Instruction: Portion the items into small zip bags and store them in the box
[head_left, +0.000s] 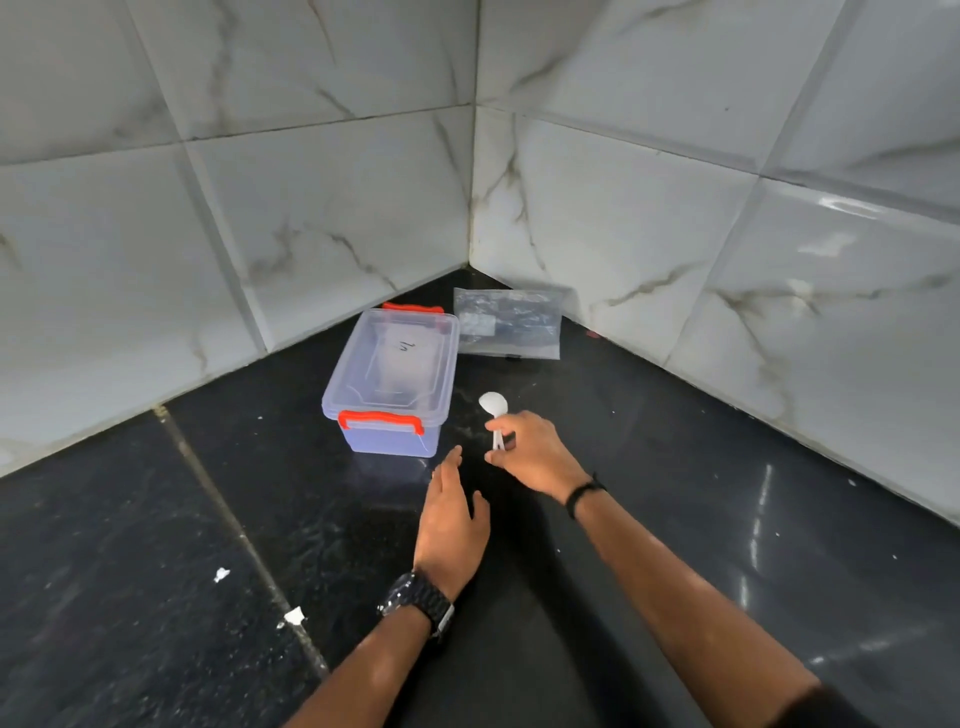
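**Spoon in your right hand, box closed in the corner**

Your right hand (535, 457) pinches the handle of a white plastic spoon (494, 415), its bowl pointing away from you toward the corner. Your left hand (451, 525) hovers flat with straight fingers, holding nothing, just in front of the clear box (392, 382). The box sits lid-on, with both orange latches down, its far end close to the left wall (208, 208). The zip bag (511, 325) lies behind the spoon, its back edge near the right wall (727, 234). Dark countertop (675, 519) spreads open to your right and toward you; a seam (234, 525) runs across it on the left.
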